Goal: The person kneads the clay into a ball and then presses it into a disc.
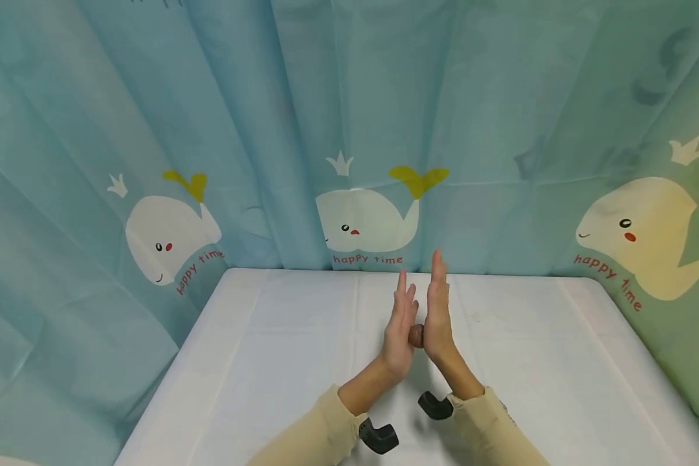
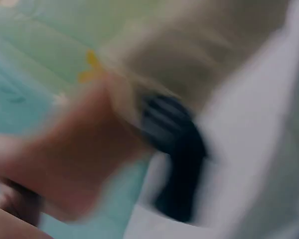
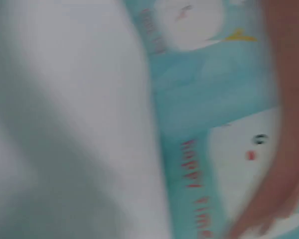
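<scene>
In the head view my left hand (image 1: pixel 399 336) and right hand (image 1: pixel 439 317) stand upright, palms facing each other, fingers straight and pointing up. Pressed between the lower palms is a small, dark brown, roundish lump (image 1: pixel 416 336); its material is unclear. The right fingertips reach higher than the left ones. The left wrist view is blurred, with the brown lump (image 2: pixel 27 206) at its lower left, partly hidden between the palms. In the right wrist view only a blurred strip of hand and wrist shows along the right edge, and the lump is out of sight.
Beneath the hands spreads a white table (image 1: pixel 285 362). A blue-green curtain (image 1: pixel 489 129) with printed whales hangs behind it and at both sides. Black wrist mounts (image 1: pixel 378 437) stick out near the beige sleeves (image 1: pixel 314 430).
</scene>
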`<action>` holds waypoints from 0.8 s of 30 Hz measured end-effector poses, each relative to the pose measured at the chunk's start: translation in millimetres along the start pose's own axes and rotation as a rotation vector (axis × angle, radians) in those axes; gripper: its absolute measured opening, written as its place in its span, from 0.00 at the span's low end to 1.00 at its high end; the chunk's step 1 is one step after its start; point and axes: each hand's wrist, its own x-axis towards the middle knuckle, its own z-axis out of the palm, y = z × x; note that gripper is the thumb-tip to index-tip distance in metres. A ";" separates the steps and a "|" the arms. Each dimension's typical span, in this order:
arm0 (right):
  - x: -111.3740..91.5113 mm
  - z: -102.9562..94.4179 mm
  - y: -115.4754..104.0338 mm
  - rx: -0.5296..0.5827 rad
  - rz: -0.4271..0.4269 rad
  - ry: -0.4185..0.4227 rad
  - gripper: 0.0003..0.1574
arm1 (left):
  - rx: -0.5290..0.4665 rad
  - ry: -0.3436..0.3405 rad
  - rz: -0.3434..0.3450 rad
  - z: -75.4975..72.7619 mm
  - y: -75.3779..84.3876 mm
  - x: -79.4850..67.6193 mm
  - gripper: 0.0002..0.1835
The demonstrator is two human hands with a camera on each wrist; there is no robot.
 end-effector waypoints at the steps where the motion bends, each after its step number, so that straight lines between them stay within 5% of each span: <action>1: -3.8 2.2 3.8 -0.024 -0.005 -0.002 0.35 | -0.030 0.016 -0.014 -1.0 2.7 1.1 0.35; 6: -29.6 19.6 -6.4 0.080 0.045 -0.094 0.35 | 0.049 0.070 0.071 -11.7 2.1 12.1 0.34; 9: -25.7 20.0 -15.7 0.163 0.056 -0.099 0.35 | 0.120 0.049 0.115 -13.1 -4.9 11.4 0.33; 15: -9.5 6.2 3.0 0.197 0.125 -0.013 0.34 | 0.154 -0.026 0.114 -2.6 0.8 -3.3 0.35; 19: -27.1 15.3 3.9 0.203 0.153 -0.084 0.34 | 0.104 0.031 0.128 -7.9 6.9 4.5 0.35; 24: -34.4 21.2 -20.3 0.154 0.103 -0.121 0.35 | 0.136 0.072 0.060 -16.1 -9.7 9.0 0.33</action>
